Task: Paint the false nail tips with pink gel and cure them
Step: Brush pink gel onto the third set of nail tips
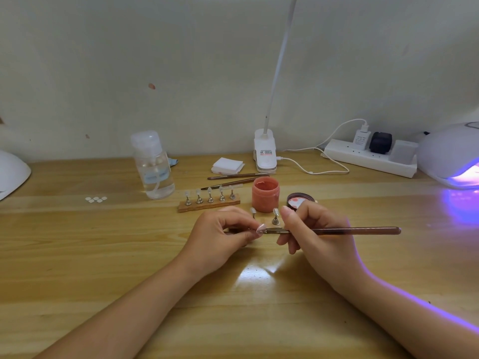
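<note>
My left hand (223, 233) pinches a small stand that carries a pink-coated nail tip (260, 228). My right hand (311, 229) grips a long brown brush (363, 231), its bristle end touching that tip. Behind the hands stands an open pink gel jar (265, 195), with its dark lid (299, 199) lying to the right. Two loose stands with clear tips (275, 216) rest just behind my fingers. A wooden holder (208, 205) carries several more clear tips. The white curing lamp (451, 154) glows violet at the far right.
A clear pump bottle (154, 167) stands left of the holder. Two spare brushes (233, 177), white wipes (227, 165), a clip lamp base (265, 154) with cable and a power strip (370, 158) line the back. Small white tabs (96, 199) lie left. Another white dome (10, 172) sits at the left edge.
</note>
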{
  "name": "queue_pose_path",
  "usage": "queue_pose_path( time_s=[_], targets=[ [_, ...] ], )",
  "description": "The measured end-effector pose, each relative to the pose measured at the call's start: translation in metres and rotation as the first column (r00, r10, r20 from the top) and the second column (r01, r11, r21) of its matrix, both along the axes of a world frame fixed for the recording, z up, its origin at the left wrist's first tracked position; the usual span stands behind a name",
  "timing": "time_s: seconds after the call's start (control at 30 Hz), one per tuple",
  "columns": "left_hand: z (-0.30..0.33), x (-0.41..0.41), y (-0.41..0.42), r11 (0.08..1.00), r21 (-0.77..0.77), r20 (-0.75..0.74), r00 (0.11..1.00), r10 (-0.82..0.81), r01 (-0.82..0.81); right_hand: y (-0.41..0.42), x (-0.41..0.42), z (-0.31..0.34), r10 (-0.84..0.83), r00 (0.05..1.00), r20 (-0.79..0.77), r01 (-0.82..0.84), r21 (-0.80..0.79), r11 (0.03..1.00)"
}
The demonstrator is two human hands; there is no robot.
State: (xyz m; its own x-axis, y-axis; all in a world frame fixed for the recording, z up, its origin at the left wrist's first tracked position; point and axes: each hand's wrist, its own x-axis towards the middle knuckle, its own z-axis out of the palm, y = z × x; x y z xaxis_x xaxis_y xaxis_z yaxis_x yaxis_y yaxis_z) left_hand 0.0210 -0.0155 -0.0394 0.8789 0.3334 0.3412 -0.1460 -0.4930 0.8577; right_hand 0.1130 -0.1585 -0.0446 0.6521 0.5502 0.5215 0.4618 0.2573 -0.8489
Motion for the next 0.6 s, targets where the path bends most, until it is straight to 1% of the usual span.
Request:
queue_pose_path(
  time_s=[0.1, 0.27, 0.47, 0.6],
  targets=[
    [0.0, -0.0001, -0.0005, 1.0, -0.007, 0.0, 1.0, 0.004, -0.004, 0.0005, 0.0009, -0.0007, -0.025, 1.0, -0.002, 0.025, 0.005, 1.0],
    [0.0, 0.0001, -0.002, 0.999, -0.02, 0.0, 0.999, 0.034, -0.034, -0.0004, 0.006, -0.0021, -0.114, 0.991, -0.064, 0.118, 0.049, 0.992],
    [0.0009, -0.0001, -0.0006, 0.999, 0.029, -0.018, 0.999, 0.043, -0.043, -0.0002, 0.0011, -0.0014, -0.022, 0.999, 0.038, 0.022, 0.005, 1.0],
    [0.0015, -0.0006, -0.0006, 0.998, 0.048, -0.022, 0.999, 0.048, -0.047, 0.001, 0.0019, -0.0012, -0.024, 0.999, 0.047, 0.025, -0.016, 1.0]
  ],
)
